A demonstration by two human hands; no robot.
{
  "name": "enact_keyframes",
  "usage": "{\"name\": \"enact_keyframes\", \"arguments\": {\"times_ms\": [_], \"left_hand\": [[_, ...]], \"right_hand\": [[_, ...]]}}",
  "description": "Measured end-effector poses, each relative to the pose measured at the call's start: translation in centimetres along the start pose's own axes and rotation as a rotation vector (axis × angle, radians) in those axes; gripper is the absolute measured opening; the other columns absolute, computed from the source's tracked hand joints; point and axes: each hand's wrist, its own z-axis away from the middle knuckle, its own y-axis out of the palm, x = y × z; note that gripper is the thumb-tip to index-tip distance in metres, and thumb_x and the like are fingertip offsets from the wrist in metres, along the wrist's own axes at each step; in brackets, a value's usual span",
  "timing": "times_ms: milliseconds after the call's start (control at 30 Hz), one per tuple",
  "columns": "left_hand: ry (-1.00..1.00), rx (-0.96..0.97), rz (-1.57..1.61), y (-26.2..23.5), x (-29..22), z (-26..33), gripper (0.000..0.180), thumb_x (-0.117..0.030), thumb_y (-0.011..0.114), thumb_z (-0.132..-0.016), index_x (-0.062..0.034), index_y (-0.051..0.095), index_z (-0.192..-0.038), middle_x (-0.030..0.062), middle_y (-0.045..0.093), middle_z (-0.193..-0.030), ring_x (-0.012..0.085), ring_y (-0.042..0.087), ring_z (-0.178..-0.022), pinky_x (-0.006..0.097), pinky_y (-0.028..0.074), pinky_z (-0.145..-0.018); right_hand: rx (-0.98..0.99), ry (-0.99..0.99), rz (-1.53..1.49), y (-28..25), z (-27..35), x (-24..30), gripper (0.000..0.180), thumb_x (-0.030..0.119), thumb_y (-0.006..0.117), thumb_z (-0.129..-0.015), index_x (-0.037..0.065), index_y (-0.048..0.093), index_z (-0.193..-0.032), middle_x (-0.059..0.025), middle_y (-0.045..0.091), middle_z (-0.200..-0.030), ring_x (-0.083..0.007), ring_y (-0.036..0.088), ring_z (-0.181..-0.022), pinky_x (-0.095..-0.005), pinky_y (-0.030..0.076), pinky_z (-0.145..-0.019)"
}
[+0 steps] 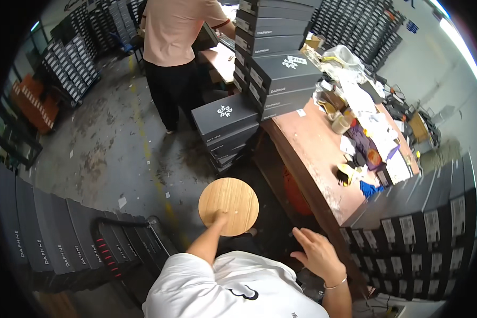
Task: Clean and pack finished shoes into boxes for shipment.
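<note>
A stool with a round light-wood seat (233,191) is in front of me, at the middle of the view. My left hand (220,215) is closed at the near left part of the seat; its fingertips are hidden at the wood. To the right, my right hand (319,253) hangs in the air with fingers stretched out and nothing in them. A bracelet circles that wrist. The right hand is nearest to the front side of the workbench (307,153), apart from it.
Dark grey shoeboxes stand in stacks ahead (225,119), at the lower left (63,228) and at the right (408,228). Cloth, tape and scraps (355,127) litter the bench. A person in a pink shirt (175,32) stands ahead. A black trolley handle (122,221) is at left.
</note>
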Motion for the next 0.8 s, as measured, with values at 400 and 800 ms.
{"name": "enact_keyframes", "arguments": {"times_ms": [400,800], "left_hand": [[-0.163,0.260,0.249,0.9,2.4,5.1,0.022,-0.029,0.064,-0.085,-0.0079,0.066,-0.091,0.0036,0.060,-0.069,0.0148,0.057,-0.067,0.034,0.046,-0.057],[0.221,-0.050,-0.384,2.1,-5.7,7.3,0.045,-0.031,0.067,-0.077,-0.0053,0.064,-0.114,0.0236,0.058,-0.121,0.0353,0.053,-0.116,0.040,0.043,-0.097]], "right_hand": [[0.199,0.125,-0.126,7.6,1.3,-4.8,0.057,0.027,0.070,-0.081,0.005,0.051,-0.130,-0.0205,0.059,-0.121,-0.0370,0.062,-0.103,-0.0418,0.052,-0.085],[0.139,0.284,-0.259,10.5,8.6,-6.1,0.058,0.026,0.070,-0.081,0.003,0.050,-0.130,-0.0212,0.058,-0.121,-0.0383,0.060,-0.105,-0.0422,0.050,-0.088]]}}
